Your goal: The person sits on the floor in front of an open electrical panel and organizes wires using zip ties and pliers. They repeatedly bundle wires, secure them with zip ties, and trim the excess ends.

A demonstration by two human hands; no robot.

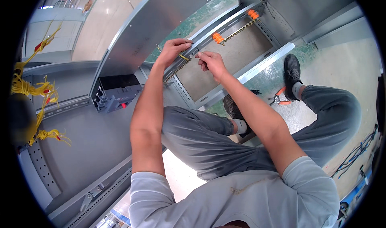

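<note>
My left hand (173, 52) is at the grey metal rail (207, 32) of an open cabinet frame, thumb and fingers pinched together. What it holds, if anything, is too small to name. Just to its right, my right hand (212, 63) is also closed in a pinch, near a small dark piece at the rail. Between the two hands a short yellow wire (184, 57) runs down to a metal bar studded with brass screws (173, 73). Farther right the screw row continues past two orange ribbed insulators (217, 38).
A dark circuit breaker (120, 93) with a red part sits left of my forearm. Bundles of yellow wire (30, 87) with red tags hang at the far left. Orange-handled pliers (278, 97) lie on the floor by my shoe (292, 76). Black cables (356, 151) lie at the right.
</note>
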